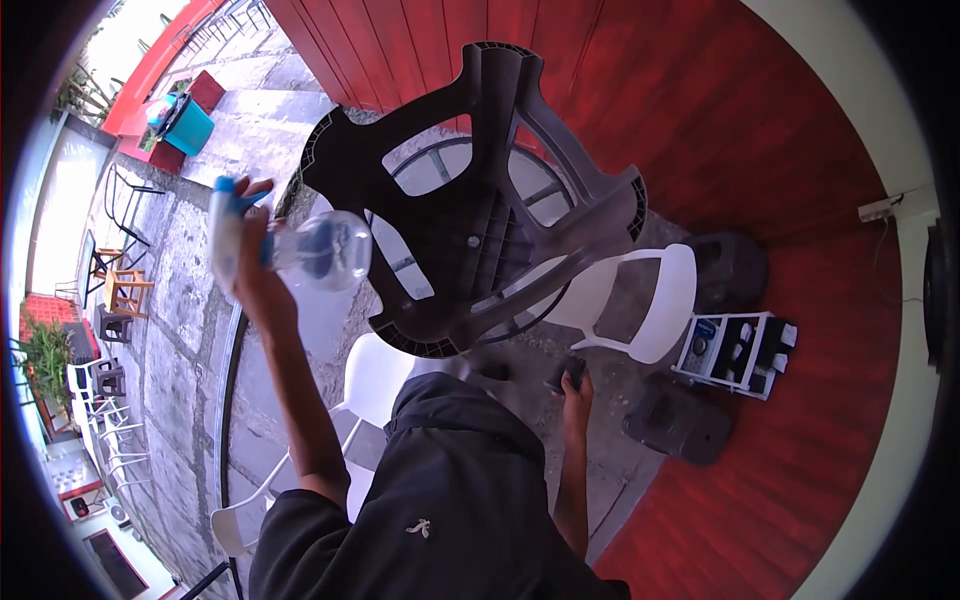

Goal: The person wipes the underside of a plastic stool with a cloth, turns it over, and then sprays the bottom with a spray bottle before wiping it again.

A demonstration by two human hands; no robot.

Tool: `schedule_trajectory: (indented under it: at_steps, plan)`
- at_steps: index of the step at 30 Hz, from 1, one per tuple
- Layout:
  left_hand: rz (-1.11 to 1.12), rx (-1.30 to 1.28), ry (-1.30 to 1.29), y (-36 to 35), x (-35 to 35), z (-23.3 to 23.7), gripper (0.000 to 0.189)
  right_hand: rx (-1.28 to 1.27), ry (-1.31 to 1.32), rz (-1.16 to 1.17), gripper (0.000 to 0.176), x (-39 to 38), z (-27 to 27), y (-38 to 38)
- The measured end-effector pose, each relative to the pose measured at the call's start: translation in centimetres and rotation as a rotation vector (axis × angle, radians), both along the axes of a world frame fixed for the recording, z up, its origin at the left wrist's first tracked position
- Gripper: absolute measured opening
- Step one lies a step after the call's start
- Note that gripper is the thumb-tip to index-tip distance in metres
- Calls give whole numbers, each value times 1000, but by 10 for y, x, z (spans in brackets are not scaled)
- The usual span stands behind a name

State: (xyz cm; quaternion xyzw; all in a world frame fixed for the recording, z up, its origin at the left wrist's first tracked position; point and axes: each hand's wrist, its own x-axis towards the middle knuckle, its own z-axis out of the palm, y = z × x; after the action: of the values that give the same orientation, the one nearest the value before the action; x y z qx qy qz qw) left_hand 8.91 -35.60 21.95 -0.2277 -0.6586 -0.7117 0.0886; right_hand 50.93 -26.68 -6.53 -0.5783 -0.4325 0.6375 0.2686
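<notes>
My left hand [262, 285] is wrapped round the neck of a clear spray bottle [335, 250] with a blue and white trigger head, holding it tilted over on its side. Low on the right, my right hand [576, 392] is closed on a small dark object [563, 373]; I cannot tell if it is a cloth or a sponge. Between and beyond both hands, a dark brown plastic stool [450, 225] shows its underside and legs. Through its gaps appears a round glass-topped table [545, 200], which the stool overlaps in this view.
White chairs stand close by on the right [668, 305] and left [375, 380]. Near the red wall [800, 200] are a white-framed rack [735, 355] and dark speaker-like boxes [680, 420]. A teal bin [187, 125] stands outside at upper left.
</notes>
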Motion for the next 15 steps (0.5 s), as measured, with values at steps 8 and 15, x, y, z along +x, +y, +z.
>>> schedule_trajectory:
  at_steps: [8,15]
  plan:
    - [353,-97,-60,-48,-54,-113,28,104,16,29,31,-18,33,27]
    - [65,-368,-246,9,-108,-341,54,394,247,-142,41,-89,204,45]
